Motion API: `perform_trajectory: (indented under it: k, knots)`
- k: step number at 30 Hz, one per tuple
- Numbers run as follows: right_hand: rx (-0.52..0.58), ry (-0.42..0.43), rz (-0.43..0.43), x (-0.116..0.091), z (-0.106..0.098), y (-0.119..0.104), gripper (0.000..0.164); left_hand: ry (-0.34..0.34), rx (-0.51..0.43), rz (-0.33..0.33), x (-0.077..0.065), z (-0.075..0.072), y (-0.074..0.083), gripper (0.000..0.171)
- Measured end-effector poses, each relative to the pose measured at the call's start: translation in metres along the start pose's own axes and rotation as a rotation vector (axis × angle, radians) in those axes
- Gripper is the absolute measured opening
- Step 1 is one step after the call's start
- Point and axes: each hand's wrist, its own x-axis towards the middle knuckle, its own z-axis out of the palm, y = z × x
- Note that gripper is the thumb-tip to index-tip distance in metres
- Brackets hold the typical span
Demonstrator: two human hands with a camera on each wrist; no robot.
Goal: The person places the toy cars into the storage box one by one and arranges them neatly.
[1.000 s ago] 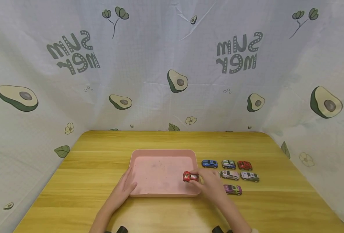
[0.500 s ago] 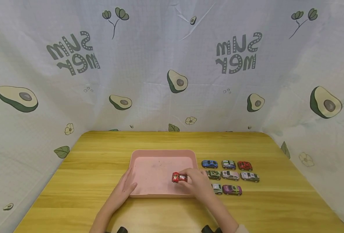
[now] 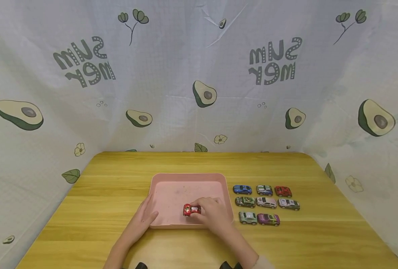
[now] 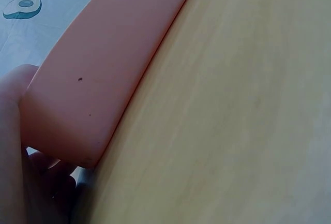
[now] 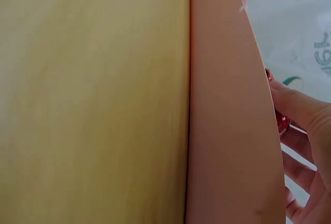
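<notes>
A small red toy car (image 3: 187,210) is pinched between the thumb and fingers of my right hand (image 3: 216,216), over the floor of a shallow pink tray (image 3: 167,190). In the right wrist view, the red car shows only in part behind the tray's front wall (image 5: 227,105). My left hand (image 3: 141,217) rests at the tray's left front corner, its fingers extended along the outer side and its thumb over the rim. The left wrist view shows that corner between the thumb and the fingers (image 4: 57,175). Nothing else lies in the tray.
Right of the tray, several toy cars stand in rows on the wooden table (image 3: 94,209), among them a blue car (image 3: 242,189), a camouflage car (image 3: 245,201), a pale green car (image 3: 248,218) and a purple car (image 3: 268,219). A printed curtain (image 3: 172,74) surrounds the table.
My right hand has carried the red toy car leftward from the tray's right side to its middle and slightly nearer to me. The left hand has stayed in place.
</notes>
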Motion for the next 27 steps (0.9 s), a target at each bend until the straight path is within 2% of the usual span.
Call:
perform_trajectory:
  k: [14,19,27]
  knots:
    - [0.06,-0.042,-0.041,0.012,0.018,-0.028,0.024,-0.003,0.0,0.009,-0.001,0.0,0.001,0.068]
    - [0.06,-0.047,-0.048,0.017,0.024,-0.033,0.022,-0.001,0.0,0.02,-0.001,0.0,0.002,0.068]
    - [0.051,-0.108,-0.034,0.025,0.032,-0.036,0.02,-0.004,0.006,-0.003,0.0,0.0,0.0,0.068]
